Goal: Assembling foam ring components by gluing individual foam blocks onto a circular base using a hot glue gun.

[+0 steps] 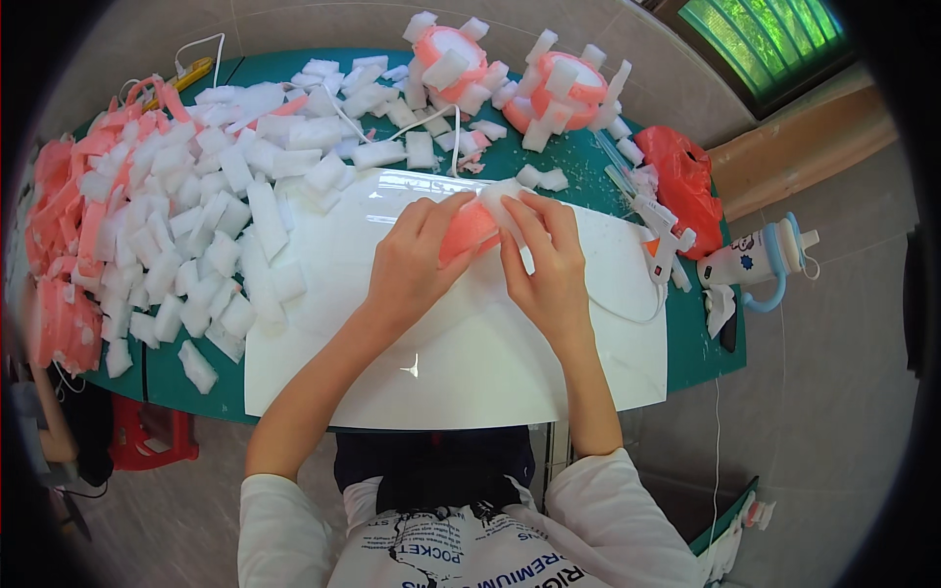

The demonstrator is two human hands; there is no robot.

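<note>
Over the glossy white board (461, 367), my left hand (412, 255) is closed around a pink foam piece (469, 231). My right hand (551, 257) pinches a white foam block (500, 194) against the far right side of that pink piece. Both hands meet near the board's far edge, and the fingers cover part of the joint between the two foams. Whether the block is stuck on or merely pressed there, I cannot tell. To the right of my hands, a white glue gun (663, 235) lies at the board's edge with its cord curving over the board.
White foam blocks (211, 211) heap over the table's left, beside pink foam strips (64, 216). Two round pink pieces studded with white blocks (453, 67) stand at the back. At right are a red plastic bag (683, 176) and a white bottle with blue handle (753, 257).
</note>
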